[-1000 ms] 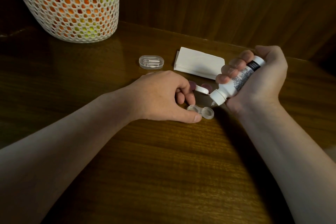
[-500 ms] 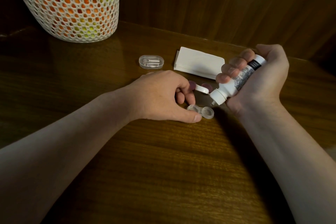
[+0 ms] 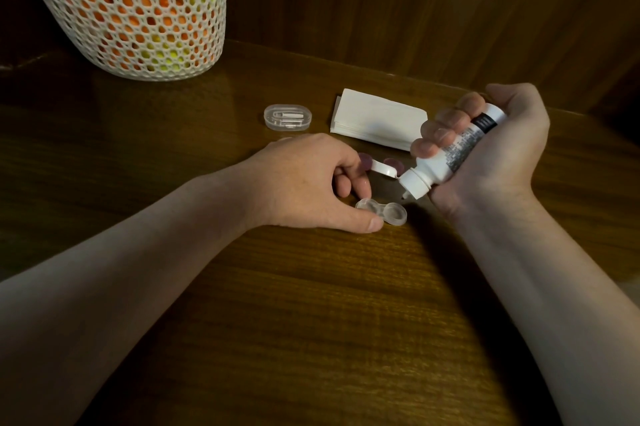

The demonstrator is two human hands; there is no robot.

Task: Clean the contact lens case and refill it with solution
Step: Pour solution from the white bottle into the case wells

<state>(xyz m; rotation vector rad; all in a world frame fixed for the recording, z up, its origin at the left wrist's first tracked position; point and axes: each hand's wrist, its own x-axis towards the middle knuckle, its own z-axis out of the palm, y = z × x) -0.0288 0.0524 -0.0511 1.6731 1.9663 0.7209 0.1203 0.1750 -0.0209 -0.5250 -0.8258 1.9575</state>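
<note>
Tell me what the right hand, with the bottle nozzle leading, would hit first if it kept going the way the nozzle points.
Probably the right-side well of the open lens case: the right hand tilts the bottle down-left, nozzle just above it. Depth is unclear.

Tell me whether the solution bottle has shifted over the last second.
No. The solution bottle in the right hand keeps its nozzle just above the lens case, same gap from the folded tissue throughout.

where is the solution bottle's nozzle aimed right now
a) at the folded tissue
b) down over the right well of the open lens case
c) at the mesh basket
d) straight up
b: the right hand tips the bottle nozzle-down just above the lens case, steadied by the left hand.
</note>
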